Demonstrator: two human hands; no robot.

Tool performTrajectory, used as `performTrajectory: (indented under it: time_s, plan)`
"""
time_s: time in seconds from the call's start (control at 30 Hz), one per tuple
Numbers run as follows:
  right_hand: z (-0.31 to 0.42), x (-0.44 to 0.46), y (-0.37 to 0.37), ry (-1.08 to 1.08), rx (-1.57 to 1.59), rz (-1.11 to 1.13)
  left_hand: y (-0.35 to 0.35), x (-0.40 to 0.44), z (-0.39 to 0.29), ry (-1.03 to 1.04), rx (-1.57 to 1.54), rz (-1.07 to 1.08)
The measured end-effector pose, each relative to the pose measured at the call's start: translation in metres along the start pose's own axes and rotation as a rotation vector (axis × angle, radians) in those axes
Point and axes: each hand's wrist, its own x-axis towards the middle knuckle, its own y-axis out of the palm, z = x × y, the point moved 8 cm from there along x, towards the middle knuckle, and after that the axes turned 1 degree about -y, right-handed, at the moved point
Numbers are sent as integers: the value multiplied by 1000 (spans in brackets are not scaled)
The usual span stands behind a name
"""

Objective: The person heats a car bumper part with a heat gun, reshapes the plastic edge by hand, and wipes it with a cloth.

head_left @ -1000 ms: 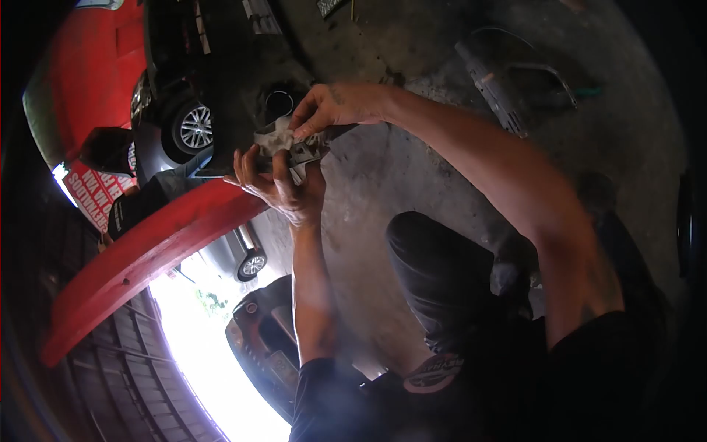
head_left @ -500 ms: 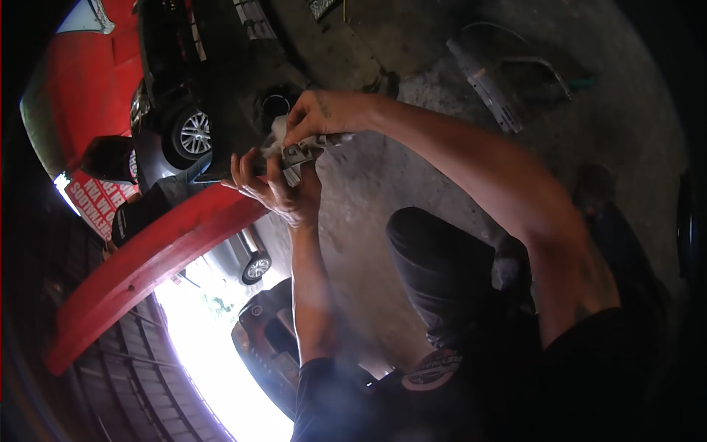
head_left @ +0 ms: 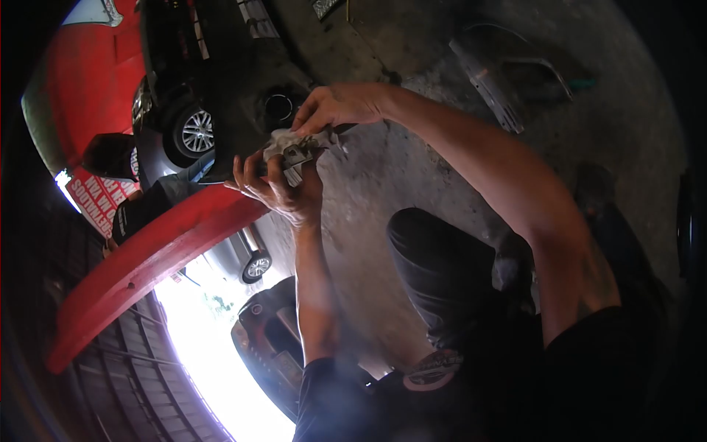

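Observation:
My left hand [head_left: 283,193] is closed around a small grey, metal-looking piece [head_left: 297,154], thumb on one side and fingers on the other. Crumpled whitish material [head_left: 282,140], cloth or plastic, lies around that piece. My right hand [head_left: 333,107] pinches the edge of this material from above with thumb and forefinger. Just below my left hand is the end of a long, curved red panel [head_left: 158,254], which looks like a car bumper. Whether my left hand touches the panel, I cannot tell.
Another person [head_left: 136,217] in dark clothing is behind the red panel. A dark car with a silver wheel [head_left: 197,132] stands at upper left, beside a red surface with white lettering [head_left: 103,202]. A loose grey frame part [head_left: 490,88] lies on the concrete floor [head_left: 361,214].
My right hand has moved slightly up, away from the grey piece, and more whitish material shows beneath its fingers. My left hand keeps its hold almost unmoved.

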Motion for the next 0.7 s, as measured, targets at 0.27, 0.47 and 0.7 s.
performTrajectory:
  time_s: [0.27,0.47,0.7]
  plan:
    - [1,20,-43,-127,-385,-454,-3,7,-6,10,22,2]
    - [2,37,-9,-264,-284,-576,1,10,-6,11,35,-12]
    - [-22,9,-21,24,-567,-181,-4,8,-8,29,-5,23]
